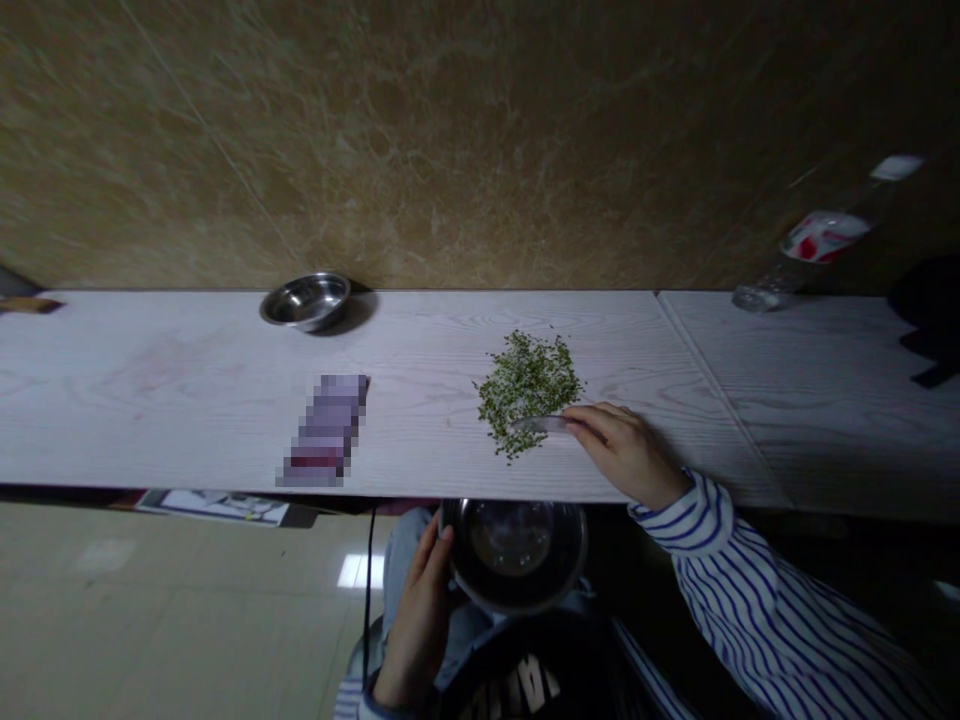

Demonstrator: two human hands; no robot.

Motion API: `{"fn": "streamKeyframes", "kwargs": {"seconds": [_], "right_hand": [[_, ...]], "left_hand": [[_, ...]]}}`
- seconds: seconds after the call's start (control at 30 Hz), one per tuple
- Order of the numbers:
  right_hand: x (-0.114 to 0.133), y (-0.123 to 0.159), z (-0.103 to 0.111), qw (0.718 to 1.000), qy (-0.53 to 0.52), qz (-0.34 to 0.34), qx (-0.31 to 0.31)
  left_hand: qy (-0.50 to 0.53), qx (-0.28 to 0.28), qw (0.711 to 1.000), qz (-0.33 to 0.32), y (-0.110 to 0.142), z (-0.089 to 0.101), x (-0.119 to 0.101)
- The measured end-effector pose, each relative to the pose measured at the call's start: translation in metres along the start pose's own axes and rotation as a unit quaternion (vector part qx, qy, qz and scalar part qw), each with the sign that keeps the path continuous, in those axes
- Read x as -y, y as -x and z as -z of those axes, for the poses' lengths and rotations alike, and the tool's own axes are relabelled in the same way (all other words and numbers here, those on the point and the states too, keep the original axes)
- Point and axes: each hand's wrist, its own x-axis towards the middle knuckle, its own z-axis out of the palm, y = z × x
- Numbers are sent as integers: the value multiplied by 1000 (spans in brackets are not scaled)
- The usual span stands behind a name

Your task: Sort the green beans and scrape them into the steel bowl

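Small green granules (525,382) loosely scattered in one patch on white wood-grain tabletop (420,420), thin greyish blade (538,424) across near side, shiny steel bowl (517,592) open-side up below front edge

No lettering is legible; the bottle label (825,237) is blurred.

White sleeves (784,600) striped in blue end in matching cuffs (709,515); the jeans (405,545) are pale blue, the black top (581,655) bears pale markings (517,687).
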Motion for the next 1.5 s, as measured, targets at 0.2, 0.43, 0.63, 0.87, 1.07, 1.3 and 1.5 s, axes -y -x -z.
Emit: {"fn": "streamKeyframes", "kwargs": {"seconds": [0.2, 0.43, 0.63, 0.87, 1.07, 1.3, 1.5], "right_hand": [[1, 5, -5, 1000, 4, 15, 5], [7, 16, -1, 999, 5, 15, 30], [10, 19, 7, 1000, 3, 1, 13], [13, 29, 9, 1000, -20, -23, 8], [10, 38, 10, 1000, -11, -19, -2], [-7, 48, 18, 997, 23, -58, -47], [-2, 54, 20, 996, 48, -66, -40]], "left_hand": [[6, 10, 1000, -1, 3, -2, -1], [-6, 14, 1000, -5, 0, -1, 1], [-3, 1, 1000, -2, 0, 1, 3], [-14, 10, 1000, -16, 1, 1, 2], [-21, 9, 1000, -8, 1, 3, 5], [-25, 9, 1000, -8, -1, 2, 5], [-25, 7, 1000, -1, 0, -1, 5]]}}
